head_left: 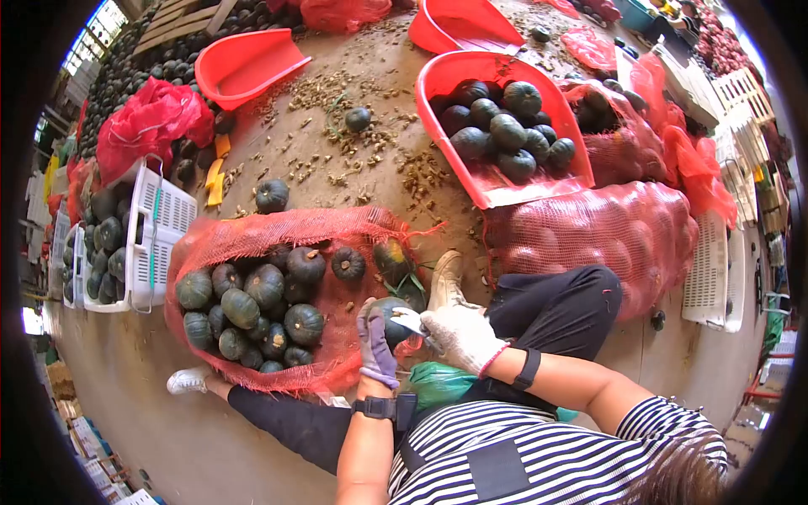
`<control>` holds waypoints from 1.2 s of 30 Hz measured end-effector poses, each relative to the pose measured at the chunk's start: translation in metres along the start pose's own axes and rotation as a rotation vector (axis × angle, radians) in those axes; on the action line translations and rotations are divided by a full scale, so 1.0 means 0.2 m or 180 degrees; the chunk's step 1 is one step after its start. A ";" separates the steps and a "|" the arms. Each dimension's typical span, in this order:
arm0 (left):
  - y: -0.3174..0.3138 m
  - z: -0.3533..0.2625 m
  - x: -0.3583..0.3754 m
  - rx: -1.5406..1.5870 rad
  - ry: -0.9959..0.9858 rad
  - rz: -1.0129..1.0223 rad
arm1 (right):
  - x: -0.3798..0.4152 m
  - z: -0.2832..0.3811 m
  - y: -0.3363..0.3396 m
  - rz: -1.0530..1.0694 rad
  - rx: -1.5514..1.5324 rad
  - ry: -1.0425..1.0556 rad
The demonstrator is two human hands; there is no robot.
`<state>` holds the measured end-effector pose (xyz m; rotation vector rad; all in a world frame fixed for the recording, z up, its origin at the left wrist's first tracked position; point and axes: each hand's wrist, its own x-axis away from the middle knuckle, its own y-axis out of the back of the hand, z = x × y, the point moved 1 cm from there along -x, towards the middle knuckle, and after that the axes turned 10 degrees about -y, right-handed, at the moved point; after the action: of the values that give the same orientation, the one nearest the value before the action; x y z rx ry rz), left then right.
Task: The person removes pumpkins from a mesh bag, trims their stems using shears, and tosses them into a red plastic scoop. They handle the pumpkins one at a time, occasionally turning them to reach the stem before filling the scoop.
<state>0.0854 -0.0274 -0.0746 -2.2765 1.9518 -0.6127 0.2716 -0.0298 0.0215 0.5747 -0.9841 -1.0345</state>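
My left hand point(376, 343), in a purple and grey glove, holds a dark green squash point(394, 321) from its left side. From the right, my right hand point(462, 337) in a whitish knit glove is closed on a small light-coloured tool point(410, 320), whose tip reaches the squash. The kind of tool is hard to make out. Just left of my hands, an open red mesh bag point(278, 229) lies on the floor with several dark green squashes point(241, 309) in it. Another squash point(392, 260) rests at the bag's right edge.
A red scoop point(433, 118) full of squashes stands ahead, behind a filled mesh bag point(589, 240). White crates point(160, 244) with squashes stand at the left. An empty red scoop point(252, 63) and a large squash heap are farther back. A person point(680, 27) is at the far right.
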 end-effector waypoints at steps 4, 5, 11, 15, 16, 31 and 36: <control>0.04 0.04 0.00 -0.0436 0.0120 -0.0081 | 0.06 -0.03 -0.07 0.0784 -0.0981 -0.0055; 0.03 0.02 -0.01 -0.0590 0.0121 -0.0061 | 0.07 -0.03 -0.06 0.0967 -0.1524 -0.0195; -0.49 -0.41 -0.09 0.0635 0.0426 0.0583 | -0.03 -0.12 0.16 0.0291 -0.6111 -0.1465; -0.75 -0.58 -0.19 0.0462 -0.0551 0.0826 | 0.02 -0.26 0.34 -0.0849 -0.7172 -0.1021; -0.73 -0.53 -0.30 0.0152 -0.0833 0.0636 | 0.03 -0.31 0.35 -0.0992 -0.7156 -0.1029; 0.04 0.59 -0.51 -0.3709 0.1492 0.0345 | -0.12 -0.34 0.23 -0.1335 -0.5943 -0.1962; 0.10 0.61 -0.38 -0.1996 0.1132 -0.0063 | -0.16 -0.31 0.25 -0.1008 -0.6267 -0.2187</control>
<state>0.1003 0.0179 -0.2110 -2.6777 2.5919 -0.4782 0.3430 0.0171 0.0198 -1.3525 -0.0242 -1.9408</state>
